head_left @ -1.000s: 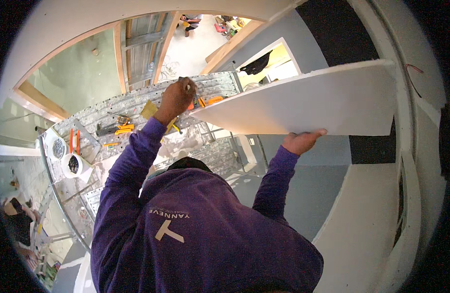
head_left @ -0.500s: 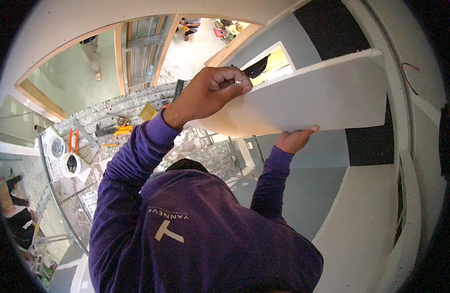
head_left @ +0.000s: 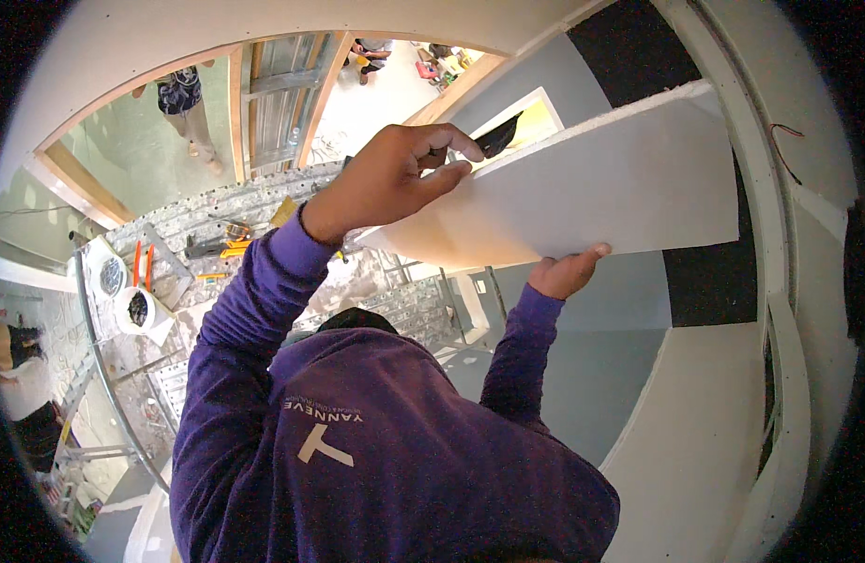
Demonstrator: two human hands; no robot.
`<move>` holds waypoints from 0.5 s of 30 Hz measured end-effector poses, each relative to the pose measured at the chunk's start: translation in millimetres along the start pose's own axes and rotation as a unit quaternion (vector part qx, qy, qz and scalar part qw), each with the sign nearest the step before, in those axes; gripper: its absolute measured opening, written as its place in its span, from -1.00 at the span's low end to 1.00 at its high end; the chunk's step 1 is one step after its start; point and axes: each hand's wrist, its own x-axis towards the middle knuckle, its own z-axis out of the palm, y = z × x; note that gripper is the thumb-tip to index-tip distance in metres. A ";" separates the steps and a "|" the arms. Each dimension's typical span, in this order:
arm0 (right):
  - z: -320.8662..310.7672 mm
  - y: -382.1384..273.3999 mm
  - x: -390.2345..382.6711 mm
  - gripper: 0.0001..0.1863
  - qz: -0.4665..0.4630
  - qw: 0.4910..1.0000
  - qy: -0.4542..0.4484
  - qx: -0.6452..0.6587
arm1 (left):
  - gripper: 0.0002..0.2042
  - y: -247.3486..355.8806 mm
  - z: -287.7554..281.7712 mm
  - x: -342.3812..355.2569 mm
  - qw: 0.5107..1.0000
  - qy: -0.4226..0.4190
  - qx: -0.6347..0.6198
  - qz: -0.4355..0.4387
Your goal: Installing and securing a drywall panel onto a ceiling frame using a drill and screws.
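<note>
A long white plasterboard piece (head_left: 601,178), its upper edge rough and crumbly, is held up at a slant under the ceiling. At its upper edge my left hand (head_left: 386,178) is curled, the index finger at the edge and the thumb by the face; its other fingers are mostly hidden. From below, my right hand (head_left: 566,271) grips the lower edge, with the thumb along it and the other fingers out of sight. Beyond the board's right end are dark ceiling openings (head_left: 714,284).
Below lies a perforated metal scaffold platform (head_left: 292,183) with orange-handled tools (head_left: 235,249), a white bucket (head_left: 137,310) of dark screws and a curved rail (head_left: 104,366). A wire (head_left: 787,155) hangs at the right. People (head_left: 184,113) are on the floor below.
The board's upper edge has shifted slightly, and my left index finger has straightened a little. Below at the upper left, a person has come further into view.
</note>
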 end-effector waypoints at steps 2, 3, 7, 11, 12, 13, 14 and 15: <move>6.4 -15.1 -4.2 0.03 0.080 0.991 0.015 0.105 | -0.88 -5.2 -0.3 1.0 1.000 -0.020 0.000 -0.009; 6.8 -16.2 -4.8 0.03 0.080 0.991 0.015 0.105 | -0.88 -8.0 3.1 2.2 0.999 -0.002 -0.013 0.037; 8.6 -19.8 -6.5 0.05 0.076 0.989 0.022 0.126 | -0.88 -7.7 6.7 3.5 0.995 0.016 0.008 0.094; 5.1 -19.1 -5.8 -0.05 0.082 0.995 0.025 0.053 | -0.89 -8.0 6.6 5.6 0.991 0.032 0.056 0.117; 3.2 -17.9 -5.6 -0.05 0.082 0.995 0.025 0.053 | -0.88 -7.0 5.9 7.0 0.984 0.040 0.094 0.146; 1.3 -16.1 -5.4 -0.08 0.075 0.997 0.026 0.022 | -0.88 -6.2 5.2 8.0 0.975 0.048 0.131 0.175; 0.3 -15.5 -5.3 -0.10 0.068 0.997 0.026 -0.009 | -0.88 -5.7 4.8 8.5 0.975 0.048 0.131 0.175; 0.2 -15.6 -5.6 -0.10 0.068 0.997 0.026 -0.009 | -0.88 -5.6 4.6 8.9 0.971 0.045 0.144 0.185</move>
